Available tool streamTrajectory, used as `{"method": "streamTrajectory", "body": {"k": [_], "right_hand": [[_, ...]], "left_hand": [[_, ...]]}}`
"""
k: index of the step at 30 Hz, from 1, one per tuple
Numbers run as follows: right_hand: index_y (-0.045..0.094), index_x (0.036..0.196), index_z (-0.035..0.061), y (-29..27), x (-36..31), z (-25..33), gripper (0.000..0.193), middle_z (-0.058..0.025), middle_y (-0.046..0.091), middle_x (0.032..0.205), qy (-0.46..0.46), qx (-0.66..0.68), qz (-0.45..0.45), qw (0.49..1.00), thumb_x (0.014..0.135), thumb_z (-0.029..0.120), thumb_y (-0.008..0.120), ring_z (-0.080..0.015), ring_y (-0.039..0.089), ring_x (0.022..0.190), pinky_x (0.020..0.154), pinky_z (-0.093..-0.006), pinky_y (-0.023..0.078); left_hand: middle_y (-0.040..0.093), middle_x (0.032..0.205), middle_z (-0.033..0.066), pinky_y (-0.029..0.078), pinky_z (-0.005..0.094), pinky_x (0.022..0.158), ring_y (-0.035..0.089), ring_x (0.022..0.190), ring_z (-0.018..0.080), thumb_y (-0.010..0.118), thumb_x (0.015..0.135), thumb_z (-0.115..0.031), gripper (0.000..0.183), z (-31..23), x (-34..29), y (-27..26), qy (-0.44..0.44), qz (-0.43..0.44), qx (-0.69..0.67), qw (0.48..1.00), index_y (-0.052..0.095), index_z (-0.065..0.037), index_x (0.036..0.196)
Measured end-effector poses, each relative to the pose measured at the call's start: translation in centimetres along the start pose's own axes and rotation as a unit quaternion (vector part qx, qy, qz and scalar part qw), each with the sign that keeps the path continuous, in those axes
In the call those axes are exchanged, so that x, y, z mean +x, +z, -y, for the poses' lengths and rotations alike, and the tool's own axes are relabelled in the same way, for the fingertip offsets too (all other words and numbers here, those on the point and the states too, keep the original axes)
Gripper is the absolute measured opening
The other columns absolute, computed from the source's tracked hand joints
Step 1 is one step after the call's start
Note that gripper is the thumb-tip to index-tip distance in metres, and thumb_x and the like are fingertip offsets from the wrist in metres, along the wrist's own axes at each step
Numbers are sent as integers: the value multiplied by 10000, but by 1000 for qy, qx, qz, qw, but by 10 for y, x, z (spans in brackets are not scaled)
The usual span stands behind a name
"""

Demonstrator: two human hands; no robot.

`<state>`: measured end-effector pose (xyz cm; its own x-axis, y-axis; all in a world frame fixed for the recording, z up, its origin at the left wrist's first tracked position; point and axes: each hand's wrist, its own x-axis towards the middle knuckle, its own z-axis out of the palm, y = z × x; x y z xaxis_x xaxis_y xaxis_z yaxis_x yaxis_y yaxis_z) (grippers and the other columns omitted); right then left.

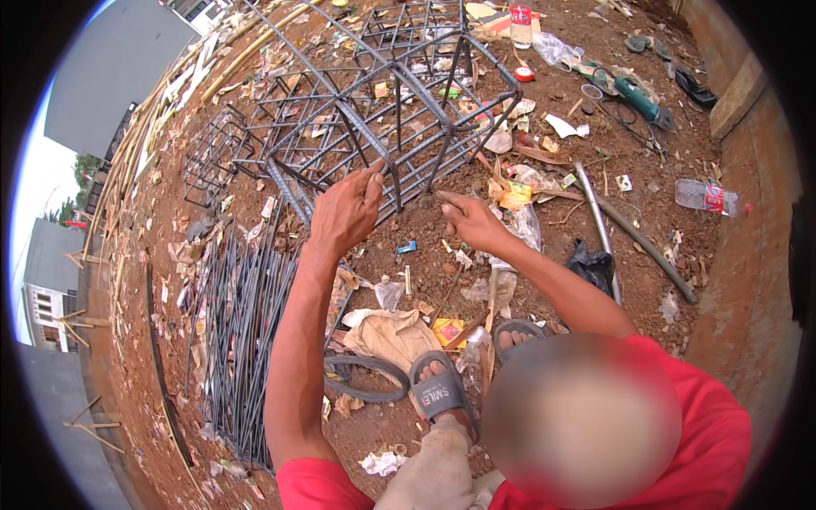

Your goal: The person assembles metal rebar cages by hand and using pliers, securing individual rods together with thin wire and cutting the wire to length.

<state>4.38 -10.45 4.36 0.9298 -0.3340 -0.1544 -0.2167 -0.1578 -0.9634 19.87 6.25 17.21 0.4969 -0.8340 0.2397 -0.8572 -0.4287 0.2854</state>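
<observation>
A cage of grey steel reinforcing bars stands on the brown soil in front of me. My left hand reaches its near corner, fingers bent against the end of a bar; the palm side is hidden. To the right, my right hand is just beside a lower bar end. Its index finger points left toward that bar, the thumb is apart, and the other fingers curl in. I see nothing between them. A smaller bar frame lies to the left of the cage.
A bundle of thin dark rods lies at left, a dark coil by my sandal. Right are a silver pipe, dark rod, black bag, plastic bottle and green power tool. Litter covers the soil.
</observation>
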Motion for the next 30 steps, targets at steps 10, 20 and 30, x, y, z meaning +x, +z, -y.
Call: {"method": "streamTrajectory", "body": {"k": [10, 20, 30], "right_hand": [[638, 1160, -1, 12, 52, 44, 248, -57, 629, 888, -144, 40, -109, 983, 959, 146, 629, -132, 596, 829, 726, -326, 484], [780, 1031, 64, 15, 72, 46, 225, -52, 680, 989, -208, 133, -97, 964, 809, 29, 767, -168, 634, 963, 870, -320, 494], [645, 980, -17, -5, 41, 85, 246, -111, 702, 785, -82, 69, -117, 987, 848, 165, 745, -171, 673, 680, 613, -323, 520]], "left_hand": [[520, 641, -23, 317, 301, 558, 401, 604, 88, 572, 1008, -348, 387, 9, 25, -17, -186, 176, -245, 935, 654, -15, 830], [699, 847, 7, 405, 248, 593, 537, 683, 67, 672, 969, -205, 365, 7, 30, -18, -221, 140, -360, 895, 655, -41, 1295], [730, 988, 117, 452, 451, 770, 664, 923, 330, 583, 916, -114, 268, -17, 6, 26, -84, -120, -56, 988, 719, -85, 1145]]}}
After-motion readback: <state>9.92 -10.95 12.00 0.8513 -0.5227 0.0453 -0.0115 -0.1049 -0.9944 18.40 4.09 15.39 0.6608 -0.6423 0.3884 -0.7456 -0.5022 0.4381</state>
